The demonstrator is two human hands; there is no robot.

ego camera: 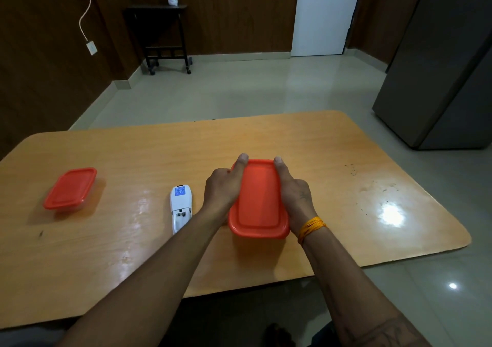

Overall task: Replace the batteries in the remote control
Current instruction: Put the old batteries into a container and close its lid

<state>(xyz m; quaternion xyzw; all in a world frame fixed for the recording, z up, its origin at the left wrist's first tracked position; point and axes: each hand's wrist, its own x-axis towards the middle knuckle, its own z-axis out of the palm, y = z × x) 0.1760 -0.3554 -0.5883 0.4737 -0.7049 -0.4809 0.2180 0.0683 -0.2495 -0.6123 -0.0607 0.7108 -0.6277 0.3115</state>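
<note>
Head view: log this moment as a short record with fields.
surface: wooden table
left hand: grips left edge of the near red-lidded container, thumb on the lid's far corner
right hand: grips its right edge, same grip
near container: lid on
remote control: lies back up, left of the hands, battery bay uncovered, untouched
second red-lidded container: far left, closed, untouched
batteries: none seen

I've got both hands clamped on the near box [258, 200], so the middle is blocked. The remote [181, 208] lies just beside my left hand [222, 189], a tight gap there. Wide bare table [133, 253] runs between the remote and the far box [70, 188]. Right of my right hand [294, 195], open tabletop to the edge.
</note>
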